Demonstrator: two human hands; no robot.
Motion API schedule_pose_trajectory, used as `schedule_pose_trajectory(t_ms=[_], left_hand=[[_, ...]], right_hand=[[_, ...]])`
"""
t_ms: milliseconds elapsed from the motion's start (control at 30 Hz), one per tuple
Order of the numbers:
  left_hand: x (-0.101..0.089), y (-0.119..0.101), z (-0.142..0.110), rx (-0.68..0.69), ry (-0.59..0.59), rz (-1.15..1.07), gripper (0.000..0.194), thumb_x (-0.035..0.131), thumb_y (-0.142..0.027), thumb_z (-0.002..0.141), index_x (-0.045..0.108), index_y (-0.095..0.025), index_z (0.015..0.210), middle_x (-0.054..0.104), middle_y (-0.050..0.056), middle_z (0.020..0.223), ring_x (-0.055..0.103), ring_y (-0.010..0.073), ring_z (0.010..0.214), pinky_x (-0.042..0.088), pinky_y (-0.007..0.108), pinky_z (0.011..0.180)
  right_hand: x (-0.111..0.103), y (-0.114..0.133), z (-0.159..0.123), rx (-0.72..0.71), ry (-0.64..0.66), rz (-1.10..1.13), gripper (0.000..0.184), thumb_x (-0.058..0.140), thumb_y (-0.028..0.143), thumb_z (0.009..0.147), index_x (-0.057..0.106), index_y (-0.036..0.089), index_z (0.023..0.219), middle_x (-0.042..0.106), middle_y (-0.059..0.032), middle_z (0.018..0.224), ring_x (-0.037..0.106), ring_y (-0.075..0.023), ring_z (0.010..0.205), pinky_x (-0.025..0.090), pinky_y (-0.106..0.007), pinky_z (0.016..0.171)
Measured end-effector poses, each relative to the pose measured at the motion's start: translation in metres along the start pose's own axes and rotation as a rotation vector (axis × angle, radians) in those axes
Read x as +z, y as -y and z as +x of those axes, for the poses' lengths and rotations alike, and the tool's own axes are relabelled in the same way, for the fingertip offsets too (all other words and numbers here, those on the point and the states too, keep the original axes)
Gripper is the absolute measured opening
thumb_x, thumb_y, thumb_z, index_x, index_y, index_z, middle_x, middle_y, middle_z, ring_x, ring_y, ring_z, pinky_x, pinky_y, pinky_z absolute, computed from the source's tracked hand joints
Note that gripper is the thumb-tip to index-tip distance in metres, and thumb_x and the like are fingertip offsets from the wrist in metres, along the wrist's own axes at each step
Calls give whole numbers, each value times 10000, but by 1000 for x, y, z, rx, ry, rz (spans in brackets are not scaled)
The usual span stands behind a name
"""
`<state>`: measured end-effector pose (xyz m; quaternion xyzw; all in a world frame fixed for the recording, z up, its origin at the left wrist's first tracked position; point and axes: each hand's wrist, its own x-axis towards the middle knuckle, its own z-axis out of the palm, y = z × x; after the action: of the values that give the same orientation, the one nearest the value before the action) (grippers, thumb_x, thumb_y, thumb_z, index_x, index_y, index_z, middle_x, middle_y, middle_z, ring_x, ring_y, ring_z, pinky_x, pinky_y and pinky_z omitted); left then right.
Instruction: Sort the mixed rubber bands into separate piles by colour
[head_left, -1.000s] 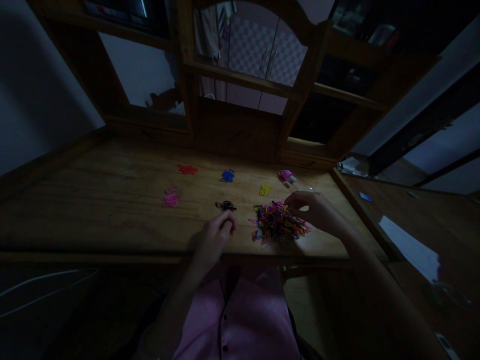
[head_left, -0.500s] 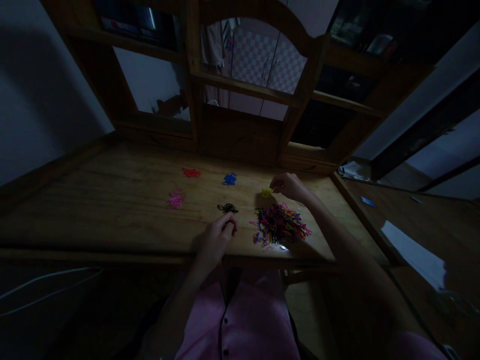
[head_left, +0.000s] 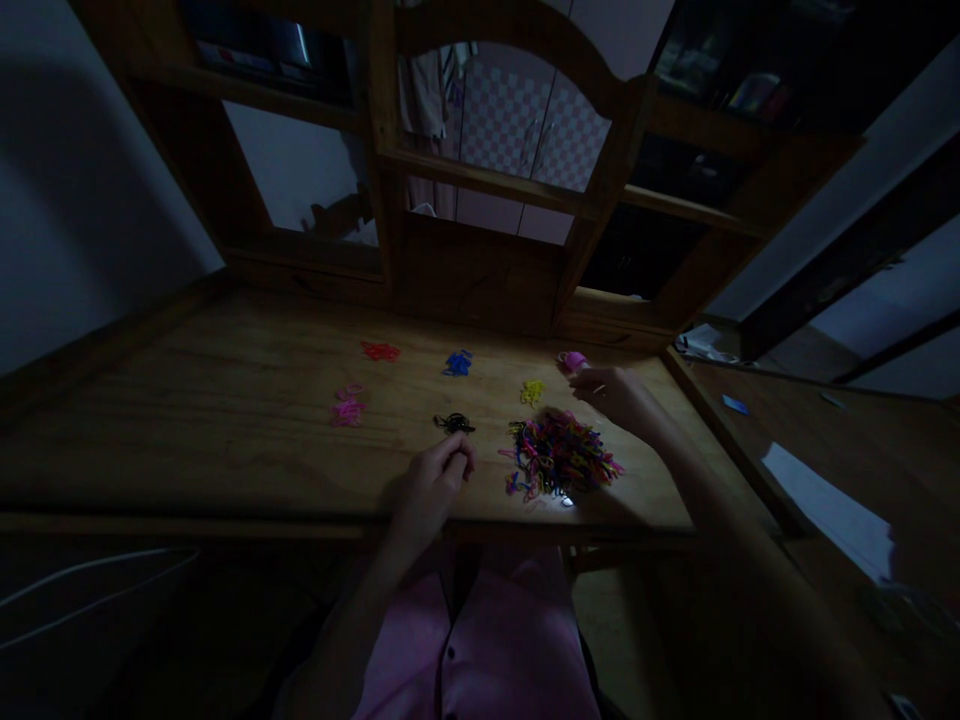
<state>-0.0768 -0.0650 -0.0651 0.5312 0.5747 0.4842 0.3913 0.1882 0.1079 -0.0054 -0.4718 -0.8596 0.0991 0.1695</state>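
My left hand (head_left: 436, 472) rests loosely curled at the table's near side, just below a small pile of black rubber bands (head_left: 454, 424); nothing shows in its fingers. My right hand (head_left: 611, 395) hovers, fingers stretched leftward and a little apart, above the far side of a large mixed heap of coloured rubber bands (head_left: 566, 455). Left of it lies a small yellow pile (head_left: 532, 392). Just beyond its fingertips is a pink object (head_left: 574, 362), partly covered. Separate blue (head_left: 457, 363), red (head_left: 381, 352) and pink (head_left: 348, 408) piles lie farther left.
A wooden cabinet with open frames (head_left: 480, 270) rises along the table's back edge. To the right, a lower wooden surface bears a white sheet (head_left: 825, 510) and a blue card (head_left: 735, 404). A small shiny spot (head_left: 568, 502) shows at the heap's near edge.
My right hand has moved right and towards me, away from the yellow pile, uncovering the pink object behind it. My left hand has stayed in place.
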Motion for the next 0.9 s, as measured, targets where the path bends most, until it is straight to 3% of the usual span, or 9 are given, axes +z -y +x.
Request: schedule_pose_trajectory(t_ms=[133,267,567,700,900], left_hand=[[-1,-3,0,-15,-4,13,154,410,-188,805,500,-198,680,480,-28,621,443,132,591,290,240,553],[-1,-2,-1,-5,-5,17,153,411,-193,804,501,-199,680,488,-26,629,453,135,599,302,241,564],[0,-1,0,10,-8,9,165,406,-159,812,495,-192,678,481,-33,627,454,124,610,298,241,572],[0,-1,-1,13,-8,14,164,404,-162,816,497,-193,684,479,-33,636,454,125,613,296,242,568],[0,2,-1,17,1,10,160,410,-163,818,503,-193,692,476,-37,636,445,118,605,293,239,562]], right_hand=[[-12,1,-34,-23,153,35,149,641,233,849,745,212,954,754,-56,886,697,-184,755,532,-282,667],[-12,6,-49,-100,164,5,180,637,244,863,735,238,1013,743,-54,993,687,-210,889,529,-325,763],[1,9,-45,-210,220,44,317,574,110,859,702,238,1119,715,-63,1087,670,-204,963,522,-334,855],[0,16,-43,-221,246,19,359,558,70,832,715,238,1109,716,-66,1037,664,-191,880,523,-320,793],[1,13,-41,-175,236,18,266,561,74,809,738,205,957,730,-53,893,654,-180,783,513,-291,704]])
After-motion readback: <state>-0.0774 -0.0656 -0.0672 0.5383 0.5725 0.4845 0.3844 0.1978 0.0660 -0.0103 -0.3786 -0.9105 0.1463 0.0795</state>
